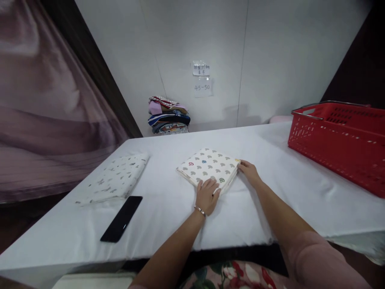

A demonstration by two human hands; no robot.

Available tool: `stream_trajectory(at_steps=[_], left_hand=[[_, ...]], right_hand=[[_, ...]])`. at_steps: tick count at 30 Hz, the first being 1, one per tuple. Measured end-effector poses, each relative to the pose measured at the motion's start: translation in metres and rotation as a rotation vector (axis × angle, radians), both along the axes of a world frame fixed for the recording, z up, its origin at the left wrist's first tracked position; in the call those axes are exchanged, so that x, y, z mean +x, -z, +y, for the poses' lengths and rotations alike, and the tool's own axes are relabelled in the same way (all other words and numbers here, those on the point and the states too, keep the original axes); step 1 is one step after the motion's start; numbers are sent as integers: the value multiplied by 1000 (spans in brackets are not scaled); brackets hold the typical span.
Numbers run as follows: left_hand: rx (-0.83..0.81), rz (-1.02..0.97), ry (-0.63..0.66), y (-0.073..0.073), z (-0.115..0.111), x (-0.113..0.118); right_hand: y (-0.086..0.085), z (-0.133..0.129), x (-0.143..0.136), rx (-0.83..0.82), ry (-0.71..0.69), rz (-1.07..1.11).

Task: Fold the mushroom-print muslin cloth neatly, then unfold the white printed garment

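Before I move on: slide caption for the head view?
Left hand on a folded, patterned cloth, right hand at its corner; red basket at right.

Cream-white fabric bundle [210, 163], neatly folded into a squarish stack, layers showing along the edges. Little grey mushroom-ish prints all over, plus odd red, blue and green ones. Lies flat, kinda diamond-wise, on the white tablecloth [162, 208].

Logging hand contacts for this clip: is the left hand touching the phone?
No, the left hand rests on the middle cloth, with the phone lying apart from it on the table.
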State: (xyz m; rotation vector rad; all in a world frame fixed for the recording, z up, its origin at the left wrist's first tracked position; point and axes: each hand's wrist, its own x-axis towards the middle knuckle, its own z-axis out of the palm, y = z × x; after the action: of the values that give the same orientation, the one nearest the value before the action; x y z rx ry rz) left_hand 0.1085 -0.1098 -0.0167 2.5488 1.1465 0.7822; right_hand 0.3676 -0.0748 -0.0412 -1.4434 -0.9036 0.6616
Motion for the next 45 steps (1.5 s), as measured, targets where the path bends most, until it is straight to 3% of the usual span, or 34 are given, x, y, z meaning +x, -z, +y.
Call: stream_trajectory(at_steps=[6, 18, 25, 29, 40, 45], left_hand=[[-1, -4, -7, 0, 1, 0], [86, 35, 17, 6, 1, 0], [88, 14, 18, 5, 1, 0], [42, -26, -2, 4, 2, 1], [-35, -91, -69, 6, 4, 4], [-43, -102, -58, 5, 3, 4]], right_hand=[[3, 17, 1, -64, 73, -136], [7, 22, 8, -156, 225, -341], [12, 19, 10, -109, 161, -343], [15, 12, 5, 30, 60, -361], [15, 4, -3, 77, 18, -580], [11, 0, -6, 175, -98, -755]])
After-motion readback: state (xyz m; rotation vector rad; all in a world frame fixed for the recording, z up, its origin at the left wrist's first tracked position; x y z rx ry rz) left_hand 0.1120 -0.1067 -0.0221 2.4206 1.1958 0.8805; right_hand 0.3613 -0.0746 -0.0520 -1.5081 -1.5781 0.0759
